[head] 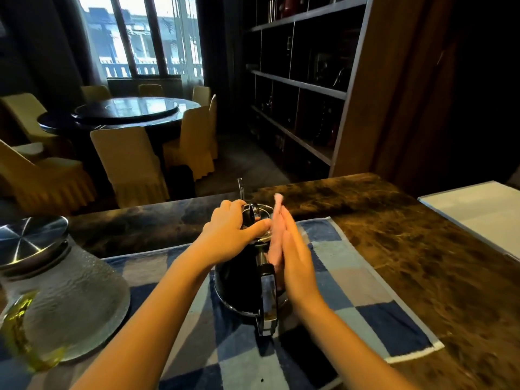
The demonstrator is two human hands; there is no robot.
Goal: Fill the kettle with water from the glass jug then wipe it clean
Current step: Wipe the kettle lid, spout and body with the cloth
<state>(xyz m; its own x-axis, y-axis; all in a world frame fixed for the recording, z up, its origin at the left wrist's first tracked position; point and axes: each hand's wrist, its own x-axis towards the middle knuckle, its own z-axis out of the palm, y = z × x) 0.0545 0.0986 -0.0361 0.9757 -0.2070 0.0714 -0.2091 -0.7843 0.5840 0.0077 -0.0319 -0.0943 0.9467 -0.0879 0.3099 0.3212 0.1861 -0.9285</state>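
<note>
**Kettle upright between both hands, wipe on its right flank**

The black, steel-trimmed gooseneck kettle [239,288] stands on the blue checked towel [351,277] on the brown marbled bench [408,235], handle toward the person and spout away. The left grip [230,232] curls round its lid. The right grip [292,249], fingers straight, presses a pink cloth [277,204] flat against the kettle's right side, so the next stroke likely runs along that upright wall. The ribbed glass jug [64,299] stands well apart, left.

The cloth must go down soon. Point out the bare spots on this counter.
Bare counter runs between the checked mat and the white board. The mat's right part is free too. Crowded: jug at left, left hand and right hand at the kettle.
</note>
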